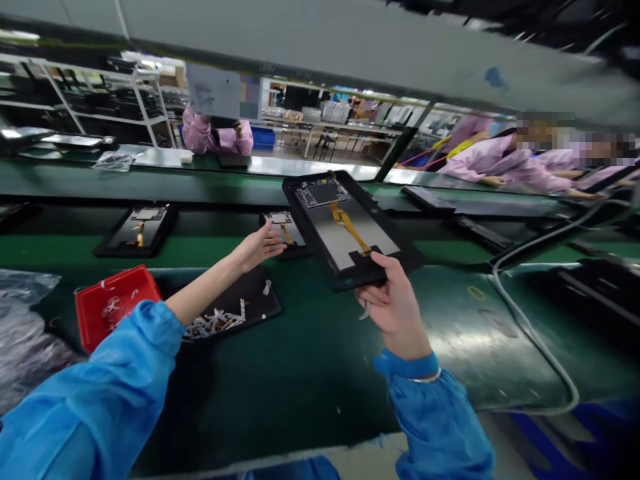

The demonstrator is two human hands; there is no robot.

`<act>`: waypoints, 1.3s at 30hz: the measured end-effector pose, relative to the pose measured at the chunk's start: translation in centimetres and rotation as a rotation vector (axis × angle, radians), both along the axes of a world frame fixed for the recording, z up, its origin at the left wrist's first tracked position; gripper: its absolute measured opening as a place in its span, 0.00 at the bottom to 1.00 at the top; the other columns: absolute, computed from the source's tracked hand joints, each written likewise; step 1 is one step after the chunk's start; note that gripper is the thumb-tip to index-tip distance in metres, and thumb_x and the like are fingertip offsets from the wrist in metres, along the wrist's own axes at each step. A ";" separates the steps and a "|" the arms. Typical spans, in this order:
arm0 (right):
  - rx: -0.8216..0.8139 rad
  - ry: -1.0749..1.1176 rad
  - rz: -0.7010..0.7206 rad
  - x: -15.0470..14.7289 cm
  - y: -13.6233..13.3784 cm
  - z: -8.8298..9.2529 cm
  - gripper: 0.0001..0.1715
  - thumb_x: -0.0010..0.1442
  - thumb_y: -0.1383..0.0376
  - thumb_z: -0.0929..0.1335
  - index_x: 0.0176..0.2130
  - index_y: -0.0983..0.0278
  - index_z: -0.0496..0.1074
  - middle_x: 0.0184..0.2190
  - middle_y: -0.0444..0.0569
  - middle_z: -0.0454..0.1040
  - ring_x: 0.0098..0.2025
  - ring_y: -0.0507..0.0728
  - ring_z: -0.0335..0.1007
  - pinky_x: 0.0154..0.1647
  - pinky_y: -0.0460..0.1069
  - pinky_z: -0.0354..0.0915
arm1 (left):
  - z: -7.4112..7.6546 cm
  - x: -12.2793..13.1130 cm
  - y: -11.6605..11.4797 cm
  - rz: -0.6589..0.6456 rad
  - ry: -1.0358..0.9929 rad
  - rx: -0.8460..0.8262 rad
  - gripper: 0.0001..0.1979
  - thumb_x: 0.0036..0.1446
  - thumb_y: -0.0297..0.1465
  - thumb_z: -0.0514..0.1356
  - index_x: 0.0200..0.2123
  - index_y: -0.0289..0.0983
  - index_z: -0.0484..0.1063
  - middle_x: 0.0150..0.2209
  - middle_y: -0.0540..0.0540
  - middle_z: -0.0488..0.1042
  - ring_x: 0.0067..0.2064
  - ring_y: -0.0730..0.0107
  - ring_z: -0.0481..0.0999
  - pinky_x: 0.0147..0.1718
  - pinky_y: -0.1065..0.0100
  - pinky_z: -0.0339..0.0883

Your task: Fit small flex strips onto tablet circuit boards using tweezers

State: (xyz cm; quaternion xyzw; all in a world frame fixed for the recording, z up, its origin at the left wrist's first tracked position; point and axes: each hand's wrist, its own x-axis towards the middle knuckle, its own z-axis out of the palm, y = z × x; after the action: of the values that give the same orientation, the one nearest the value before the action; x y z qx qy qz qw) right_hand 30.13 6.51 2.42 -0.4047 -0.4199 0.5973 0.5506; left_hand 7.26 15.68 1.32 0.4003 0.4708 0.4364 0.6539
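Observation:
My right hand (393, 300) grips the near edge of a black tablet panel (350, 227), held tilted above the green mat, its open back showing a circuit board and an orange flex cable. A small metal piece pokes out under that hand's fingers. My left hand (257, 247) reaches forward with fingers spread, touching the near edge of a second black panel (286, 230) lying on the conveyor. A third panel (136, 230) lies further left on the belt.
A red bin (113, 303) and a black tray with small white strips (225, 317) sit near left. A grey cable (540, 333) loops at right. People in pink coats work across the line. Plastic bags lie at far left.

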 end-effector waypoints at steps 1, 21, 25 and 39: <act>0.003 0.002 -0.047 -1.3 -0.8 -0.1 0.18 0.51 0.53 0.74 0.25 0.61 0.66 0.15 0.35 0.61 0.11 0.41 0.37 0.08 0.41 0.43 | 0.5 -0.3 -0.8 -0.018 -0.051 0.003 0.28 0.67 0.51 0.49 0.47 0.32 0.72 0.48 0.37 0.76 0.47 0.61 0.78 0.47 0.59 0.74; 0.364 -1.147 0.697 -17.1 3.4 -8.8 0.12 0.48 0.77 0.75 0.23 0.66 0.71 0.27 0.43 0.68 0.21 0.45 0.56 0.26 0.45 0.51 | -7.3 -11.0 -19.8 -0.564 1.042 0.590 0.15 0.62 0.42 0.61 0.45 0.37 0.74 0.41 0.41 0.75 0.41 0.58 0.76 0.41 0.63 0.69; 0.275 -1.148 0.731 -17.2 3.9 -9.1 0.11 0.51 0.76 0.72 0.22 0.66 0.71 0.19 0.41 0.69 0.16 0.45 0.56 0.23 0.44 0.52 | -7.5 -11.7 -19.4 -0.539 1.150 0.776 0.11 0.67 0.34 0.54 0.45 0.37 0.73 0.45 0.40 0.72 0.44 0.59 0.72 0.45 0.57 0.68; 0.290 -0.939 0.617 -15.4 2.6 -8.1 0.02 0.57 0.69 0.70 0.31 0.66 0.72 0.26 0.41 0.70 0.18 0.45 0.60 0.20 0.43 0.57 | -8.2 -13.0 -11.7 -0.296 1.180 0.769 0.09 0.65 0.31 0.54 0.35 0.36 0.72 0.36 0.46 0.69 0.37 0.66 0.68 0.40 0.64 0.64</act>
State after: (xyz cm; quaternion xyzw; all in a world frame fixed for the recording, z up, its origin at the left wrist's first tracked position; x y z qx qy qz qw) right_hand 14.71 9.12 -5.67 -0.4058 -0.7951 0.4230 0.1557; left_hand -5.72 3.94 -6.85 0.8310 0.4995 0.1891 0.1559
